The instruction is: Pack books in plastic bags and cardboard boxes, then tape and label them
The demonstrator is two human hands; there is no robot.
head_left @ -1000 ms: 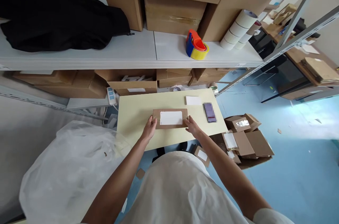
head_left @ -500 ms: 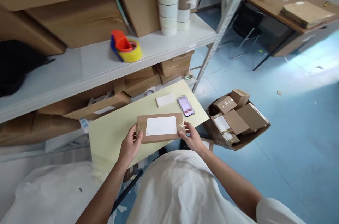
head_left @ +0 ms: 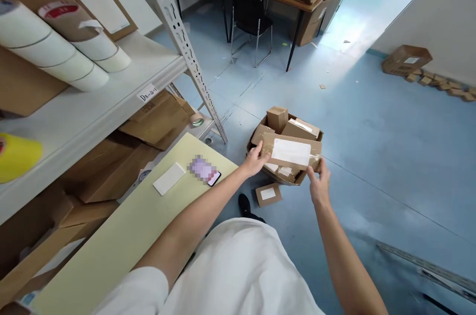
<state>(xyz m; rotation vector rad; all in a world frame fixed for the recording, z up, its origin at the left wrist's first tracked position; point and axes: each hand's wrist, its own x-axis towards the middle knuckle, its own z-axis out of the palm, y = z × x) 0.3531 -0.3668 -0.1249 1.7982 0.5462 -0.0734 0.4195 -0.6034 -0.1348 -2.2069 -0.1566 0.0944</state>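
Observation:
A flat brown cardboard box (head_left: 266,149) with a white label (head_left: 291,152) on top is held level between my two hands. My left hand (head_left: 255,161) grips its left end, thumb on top. At the opposite end, my right hand (head_left: 319,181) is closed on the near right corner, which has shiny clear tape. Under and behind the held box stands a large open carton (head_left: 297,179) on the floor, filled with several smaller boxes. How far above the carton the held box hangs I cannot tell.
A labelled small box (head_left: 268,195) lies on the floor beside my shoe (head_left: 244,204). The pale yellow table (head_left: 122,235) at left bears a phone (head_left: 204,170) and a white slab (head_left: 169,178). A metal shelf post (head_left: 186,42) rises beyond, with tape rolls (head_left: 55,52) on the shelf.
My body and view have turned right. Both hands have carried the labelled box from above the yellow table to over the open carton.

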